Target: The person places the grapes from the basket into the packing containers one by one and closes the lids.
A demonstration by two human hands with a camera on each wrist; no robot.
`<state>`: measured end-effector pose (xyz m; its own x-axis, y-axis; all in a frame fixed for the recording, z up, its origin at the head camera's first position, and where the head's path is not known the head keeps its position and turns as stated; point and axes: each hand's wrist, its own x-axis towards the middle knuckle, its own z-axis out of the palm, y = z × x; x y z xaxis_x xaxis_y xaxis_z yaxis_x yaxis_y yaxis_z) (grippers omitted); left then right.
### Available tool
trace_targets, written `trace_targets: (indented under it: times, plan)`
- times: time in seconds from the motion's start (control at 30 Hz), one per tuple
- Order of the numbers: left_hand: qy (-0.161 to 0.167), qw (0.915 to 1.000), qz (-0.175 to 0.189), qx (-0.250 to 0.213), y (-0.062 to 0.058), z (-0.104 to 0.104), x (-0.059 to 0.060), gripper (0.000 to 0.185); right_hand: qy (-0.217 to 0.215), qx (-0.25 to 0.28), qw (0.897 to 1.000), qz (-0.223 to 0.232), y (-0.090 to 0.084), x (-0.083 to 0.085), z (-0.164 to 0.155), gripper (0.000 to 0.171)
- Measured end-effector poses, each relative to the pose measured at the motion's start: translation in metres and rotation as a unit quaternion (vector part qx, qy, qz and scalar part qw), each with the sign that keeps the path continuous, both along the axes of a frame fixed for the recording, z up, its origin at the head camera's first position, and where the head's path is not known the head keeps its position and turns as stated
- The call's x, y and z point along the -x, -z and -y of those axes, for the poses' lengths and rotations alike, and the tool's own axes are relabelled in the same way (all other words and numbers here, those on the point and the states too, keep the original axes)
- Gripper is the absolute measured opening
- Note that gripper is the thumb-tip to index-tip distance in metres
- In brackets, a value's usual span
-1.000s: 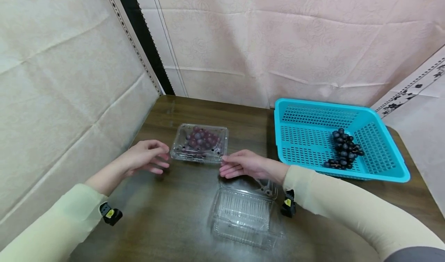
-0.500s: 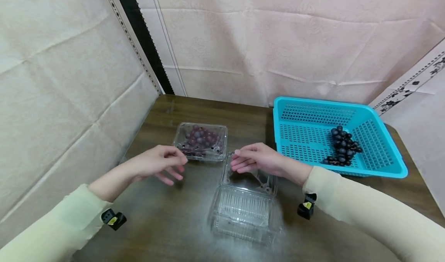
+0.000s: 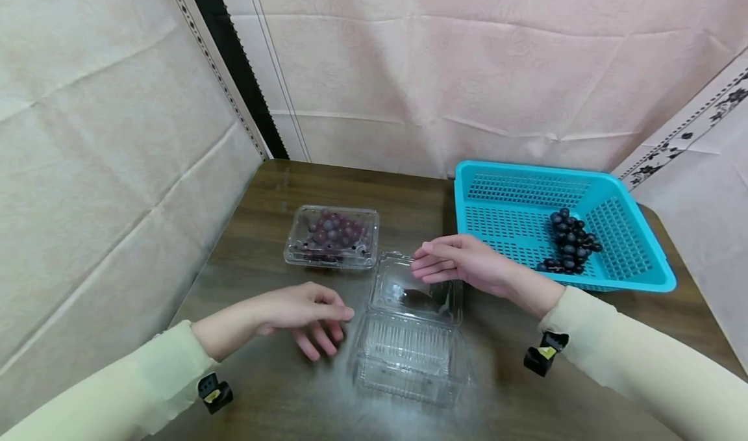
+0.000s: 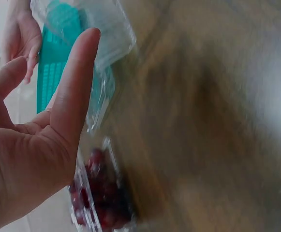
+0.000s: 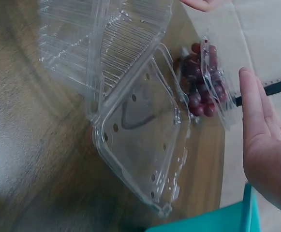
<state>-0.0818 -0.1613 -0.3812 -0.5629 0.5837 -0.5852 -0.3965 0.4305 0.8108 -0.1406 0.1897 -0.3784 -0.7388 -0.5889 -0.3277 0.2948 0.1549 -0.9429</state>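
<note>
An empty clear plastic clamshell box (image 3: 411, 337) lies open on the dark wooden table (image 3: 274, 395), between both hands. The left hand (image 3: 298, 314) hovers just left of it, fingers loosely spread; the right hand (image 3: 461, 265) hangs above its far lid, fingers straight together, holding nothing.

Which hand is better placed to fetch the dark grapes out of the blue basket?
Probably the right hand: it hovers open beside the blue basket holding the dark grapes. The left hand sits across the empty clamshell, farther away.
</note>
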Motion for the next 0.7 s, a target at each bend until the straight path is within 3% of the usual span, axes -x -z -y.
trace_targets:
  times: [0.47, 0.7]
  plan:
    - [0.041, 0.9981, 0.046, -0.005, 0.009, -0.014, -0.021, 0.043, 0.043, -0.004, 0.999, 0.003, -0.007, -0.005, -0.029, 0.046]
    - [0.042, 0.9984, 0.038, -0.003, 0.016, -0.017, -0.031, 0.034, 0.042, 0.007, 0.999, 0.005, -0.004, -0.005, -0.030, 0.045]
